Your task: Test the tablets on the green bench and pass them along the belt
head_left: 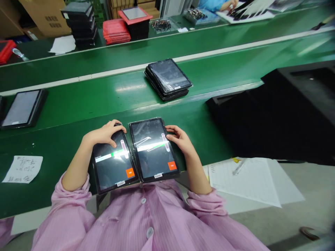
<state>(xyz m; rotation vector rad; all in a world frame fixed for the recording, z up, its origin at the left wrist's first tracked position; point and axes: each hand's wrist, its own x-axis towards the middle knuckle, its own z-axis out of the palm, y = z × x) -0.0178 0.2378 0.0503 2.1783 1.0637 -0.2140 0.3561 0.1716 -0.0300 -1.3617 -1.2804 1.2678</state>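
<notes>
Two tablets with dark, lit screens lie side by side at the near edge of the green bench. My left hand (107,135) reaches over the upper part of the left tablet (112,170), its fingers bent at the top edge and its thumb on the screen. The right tablet (149,164) has my right hand (180,138) at its right edge, thumb and fingers closed against the side. Each screen shows an orange "Fail" box at the lower right, a bright bar across the middle and a small upright pink-and-white strip.
A small stack of tablets (169,78) sits ahead on the green belt. Another tablet (22,108) lies at the left, above a handwritten note (23,169). Black trays (277,111) fill the right side, with paper sheets (246,177) below. Across the belt are red sleeves (116,31) and a person's arm (213,5).
</notes>
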